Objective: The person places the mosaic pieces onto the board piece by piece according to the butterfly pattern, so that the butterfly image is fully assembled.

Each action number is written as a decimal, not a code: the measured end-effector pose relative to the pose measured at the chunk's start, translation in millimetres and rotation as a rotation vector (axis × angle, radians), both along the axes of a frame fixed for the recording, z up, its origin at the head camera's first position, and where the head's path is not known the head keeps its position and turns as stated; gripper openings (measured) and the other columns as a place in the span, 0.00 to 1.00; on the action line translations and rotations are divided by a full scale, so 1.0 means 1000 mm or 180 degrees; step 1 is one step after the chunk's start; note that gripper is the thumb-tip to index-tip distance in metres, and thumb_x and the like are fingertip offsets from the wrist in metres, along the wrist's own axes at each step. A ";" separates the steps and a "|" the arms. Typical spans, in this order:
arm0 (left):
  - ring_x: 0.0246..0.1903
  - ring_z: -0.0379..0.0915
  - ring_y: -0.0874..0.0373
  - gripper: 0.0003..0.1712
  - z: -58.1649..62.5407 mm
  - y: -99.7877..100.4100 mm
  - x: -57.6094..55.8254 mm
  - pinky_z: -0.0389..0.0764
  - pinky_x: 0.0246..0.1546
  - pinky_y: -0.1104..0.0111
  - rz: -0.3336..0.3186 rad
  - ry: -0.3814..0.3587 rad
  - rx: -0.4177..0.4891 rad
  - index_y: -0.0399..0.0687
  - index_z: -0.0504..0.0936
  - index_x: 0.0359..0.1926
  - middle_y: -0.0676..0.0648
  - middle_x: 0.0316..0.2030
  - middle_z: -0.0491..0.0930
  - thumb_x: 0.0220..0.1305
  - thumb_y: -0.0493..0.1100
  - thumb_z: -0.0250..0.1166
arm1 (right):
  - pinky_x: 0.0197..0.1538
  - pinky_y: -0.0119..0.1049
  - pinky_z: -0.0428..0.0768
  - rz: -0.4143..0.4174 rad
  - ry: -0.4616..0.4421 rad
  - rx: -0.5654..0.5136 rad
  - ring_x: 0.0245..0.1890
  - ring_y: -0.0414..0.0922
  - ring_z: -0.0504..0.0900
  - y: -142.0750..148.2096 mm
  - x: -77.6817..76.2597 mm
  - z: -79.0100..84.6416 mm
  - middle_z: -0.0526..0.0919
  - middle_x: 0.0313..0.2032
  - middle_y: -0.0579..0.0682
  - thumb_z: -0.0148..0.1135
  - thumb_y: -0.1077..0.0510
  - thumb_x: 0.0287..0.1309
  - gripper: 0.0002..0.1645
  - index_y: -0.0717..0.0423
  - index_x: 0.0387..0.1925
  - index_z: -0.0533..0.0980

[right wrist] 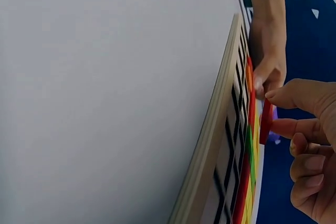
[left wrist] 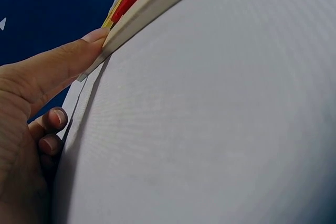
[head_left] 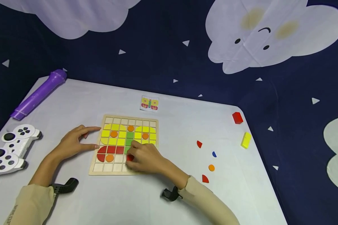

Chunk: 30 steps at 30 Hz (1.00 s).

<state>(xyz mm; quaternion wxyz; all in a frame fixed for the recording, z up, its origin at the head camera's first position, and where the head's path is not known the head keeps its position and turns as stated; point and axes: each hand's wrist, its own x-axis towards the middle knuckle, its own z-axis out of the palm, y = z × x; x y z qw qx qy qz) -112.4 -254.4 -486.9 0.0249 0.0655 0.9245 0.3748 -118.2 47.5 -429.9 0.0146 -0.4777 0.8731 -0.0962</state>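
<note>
A wooden grid board (head_left: 124, 168) lies on the white table, partly filled with yellow, orange, green and red pieces in a butterfly-like pattern. My right hand (head_left: 146, 157) is over the board's lower middle, pinching a red piece (right wrist: 266, 121) between thumb and index finger. In the right wrist view this piece stands on edge, just above the board's surface. My left hand (head_left: 70, 142) rests its thumb and index finger, fairly straight, against the board's left edge. The left wrist view shows the thumb (left wrist: 89, 48) at the wooden rim. My right hand hides some cells.
A butterfly picture card (head_left: 149, 103) lies behind the board. To the right are red wedges (head_left: 205, 178), an orange disc (head_left: 211, 167), a blue piece (head_left: 214, 154), a red block (head_left: 237, 117) and a yellow block (head_left: 246, 140). A white game controller (head_left: 14, 147) and purple microphone (head_left: 40, 93) lie left.
</note>
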 end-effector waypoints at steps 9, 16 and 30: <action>0.34 0.58 0.55 0.40 0.002 0.001 0.000 0.59 0.34 0.59 -0.0005 -0.0022 -0.0042 0.47 0.76 0.64 0.48 0.31 0.62 0.51 0.52 0.77 | 0.26 0.23 0.64 0.0009 -0.0051 0.0250 0.22 0.33 0.68 -0.028 -0.001 -0.005 0.74 0.34 0.41 0.64 0.46 0.60 0.11 0.47 0.38 0.84; 0.34 0.58 0.55 0.40 0.003 0.002 0.000 0.59 0.34 0.60 -0.0011 -0.0028 -0.0040 0.48 0.76 0.64 0.48 0.31 0.62 0.50 0.52 0.77 | 0.25 0.23 0.65 -0.0087 -0.0057 0.0331 0.23 0.33 0.69 -0.034 0.003 -0.011 0.76 0.35 0.42 0.63 0.43 0.62 0.15 0.47 0.41 0.84; 0.35 0.59 0.53 0.40 0.005 0.001 0.000 0.59 0.34 0.59 0.0041 -0.0121 -0.0016 0.46 0.76 0.64 0.47 0.32 0.62 0.50 0.52 0.77 | 0.28 0.20 0.66 -0.0148 -0.0044 0.0067 0.24 0.33 0.74 -0.030 0.006 -0.012 0.79 0.36 0.43 0.65 0.46 0.63 0.14 0.50 0.40 0.86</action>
